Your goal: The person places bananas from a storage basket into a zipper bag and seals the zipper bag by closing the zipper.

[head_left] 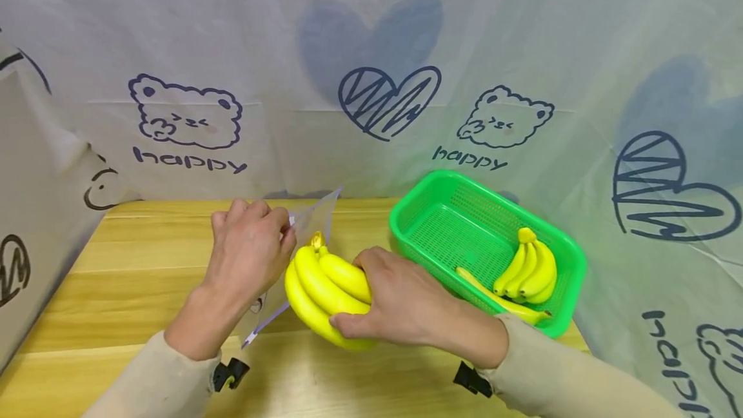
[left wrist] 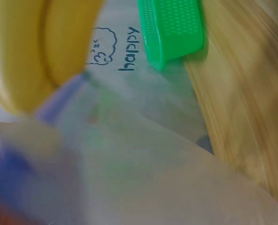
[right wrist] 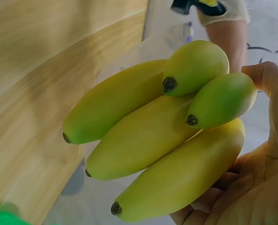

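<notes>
My left hand (head_left: pixel 246 247) pinches the edge of a clear plastic bag (head_left: pixel 325 213) with purple-tinted rims, standing up off the table. In my right hand (head_left: pixel 409 298) is a bunch of yellow bananas (head_left: pixel 325 286), stem pointing away and toward the bag. The thumb and fingers wrap the bunch from the right side. Several blunt dark tips of the bananas (right wrist: pixel 148 136) face the right wrist camera. In the left wrist view the bag's film (left wrist: pixel 153 173) spreads blurred and large, close beside the bananas (left wrist: pixel 45 42).
At the right of the wooden table (head_left: pixel 145 263) stands a green plastic basket (head_left: pixel 426 189) with perforated walls. It holds a smaller bunch of bananas (head_left: pixel 531 269) and a single banana (head_left: pixel 511 305). A printed cloth (head_left: pixel 278 37) hangs behind the table.
</notes>
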`<state>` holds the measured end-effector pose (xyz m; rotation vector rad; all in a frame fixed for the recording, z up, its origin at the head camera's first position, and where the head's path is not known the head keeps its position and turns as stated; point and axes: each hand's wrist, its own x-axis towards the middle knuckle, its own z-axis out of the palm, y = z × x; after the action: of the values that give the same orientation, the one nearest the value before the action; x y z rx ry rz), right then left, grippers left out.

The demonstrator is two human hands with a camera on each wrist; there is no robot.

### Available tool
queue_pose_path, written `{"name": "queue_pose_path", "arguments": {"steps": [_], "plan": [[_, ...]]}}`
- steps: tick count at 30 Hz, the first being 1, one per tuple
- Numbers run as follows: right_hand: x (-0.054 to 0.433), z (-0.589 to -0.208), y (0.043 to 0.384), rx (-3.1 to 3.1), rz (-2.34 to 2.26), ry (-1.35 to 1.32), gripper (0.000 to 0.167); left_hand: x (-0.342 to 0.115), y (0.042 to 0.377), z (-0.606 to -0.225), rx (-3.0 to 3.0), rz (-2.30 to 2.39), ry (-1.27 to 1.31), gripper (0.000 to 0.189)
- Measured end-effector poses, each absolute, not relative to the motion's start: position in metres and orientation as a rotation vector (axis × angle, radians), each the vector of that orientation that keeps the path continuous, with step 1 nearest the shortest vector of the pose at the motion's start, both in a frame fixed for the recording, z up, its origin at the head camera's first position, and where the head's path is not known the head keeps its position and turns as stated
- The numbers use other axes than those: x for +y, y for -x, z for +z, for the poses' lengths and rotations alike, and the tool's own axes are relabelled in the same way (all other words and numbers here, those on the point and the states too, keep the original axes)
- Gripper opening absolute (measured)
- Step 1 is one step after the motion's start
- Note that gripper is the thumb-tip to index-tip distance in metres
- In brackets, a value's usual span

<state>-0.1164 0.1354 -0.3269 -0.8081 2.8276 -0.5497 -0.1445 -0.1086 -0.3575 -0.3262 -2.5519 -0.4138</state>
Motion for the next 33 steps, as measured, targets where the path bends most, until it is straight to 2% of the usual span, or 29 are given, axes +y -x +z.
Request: {"name": "queue_pose_path", "arguments": {"steps": [5, 13, 23, 28, 33], "plan": [[0.138, -0.328, 0.133, 2.841, -0.554, 0.668, 0.067, -0.101, 0.140, -0.351, -2.564, -0.440, 0.327, 0.013], [0.143, -0.316, 0.167, 2.759, -0.631, 0.493, 0.054, -0.073, 0.134, -0.350, -2.604, -0.519, 0.361, 0.015], [0.147, -0.310, 0.202, 2.674, -0.640, 0.360, 0.053, -0.046, 0.131, -0.361, -2.572, -0.626, 0.357, 0.019], [0.149, -0.316, 0.208, 2.589, -0.775, 0.275, 0.053, -0.045, 0.131, -0.364, -2.547, -0.670, 0.338, 0.018], [0.149, -0.330, 0.203, 2.355, -1.142, 0.155, 0.042, -0.048, 0.131, -0.363, -2.545, -0.736, 0.321, 0.016]]}}
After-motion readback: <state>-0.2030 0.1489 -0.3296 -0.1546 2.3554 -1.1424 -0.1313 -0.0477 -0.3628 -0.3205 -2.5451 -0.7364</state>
